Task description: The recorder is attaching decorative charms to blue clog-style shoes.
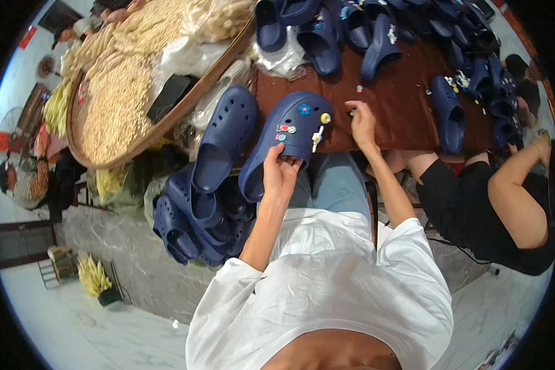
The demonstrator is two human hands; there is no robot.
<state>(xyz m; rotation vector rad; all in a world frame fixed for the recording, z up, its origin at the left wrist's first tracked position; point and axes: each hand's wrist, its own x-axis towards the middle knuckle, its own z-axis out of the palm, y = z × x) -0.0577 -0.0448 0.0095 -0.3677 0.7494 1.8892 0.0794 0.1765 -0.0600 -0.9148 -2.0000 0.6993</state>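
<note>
In my left hand is a navy clog, held by its strap and opening, toe pointing away from me. Its upper carries several charms: a blue flower, a round yellow one, a white one at the side and small lettered ones. My right hand hovers over the brown cloth to the right of the clog, fingers curled in a pinch; a tiny thing seems to show at the fingertips, too small to name. Beyond it, one small charm lies on the cloth. Just left of the held clog rests a plain navy clog.
Several navy clogs are piled at my left. More clogs with charms crowd the far side and right of the table. A large round tray rim with pale kernels stands at far left. Another person's arm is at right.
</note>
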